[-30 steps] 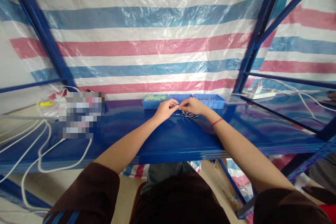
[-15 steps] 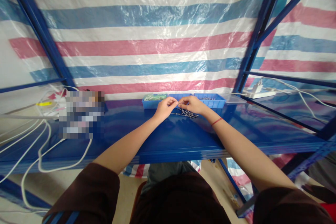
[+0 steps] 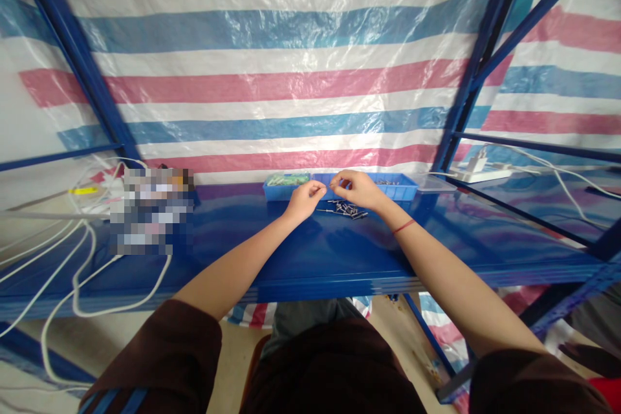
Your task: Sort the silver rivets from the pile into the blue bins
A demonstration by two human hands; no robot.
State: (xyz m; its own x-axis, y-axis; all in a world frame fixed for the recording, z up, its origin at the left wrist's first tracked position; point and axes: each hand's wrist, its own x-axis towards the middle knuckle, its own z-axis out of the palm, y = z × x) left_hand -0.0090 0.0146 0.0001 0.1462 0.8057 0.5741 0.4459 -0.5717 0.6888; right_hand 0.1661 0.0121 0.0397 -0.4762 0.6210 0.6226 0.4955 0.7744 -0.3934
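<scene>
My left hand (image 3: 305, 200) is above the blue shelf, thumb and forefinger pinched together. What it holds, if anything, is too small to make out. Just to its right, a small gap away, my right hand (image 3: 358, 189) has its fingers curled in a pinch. Its contents cannot be made out either. Below the right hand lies a loose pile of small, thin metal pieces (image 3: 348, 209), shiny and dark. One long, thin piece (image 3: 326, 211) points left out of the pile.
Behind the hands stand a blue bin (image 3: 279, 193) with green items and a blue bin (image 3: 402, 193) with small metal parts; another is partly hidden between them. A clear lid (image 3: 436, 183), a white power strip (image 3: 480, 172) and white cables (image 3: 75, 278) lie around. Blue posts frame the shelf.
My hands have moved slightly apart; the fingertips were almost touching before. The right fingers have lifted a little. The pile looks unchanged.
</scene>
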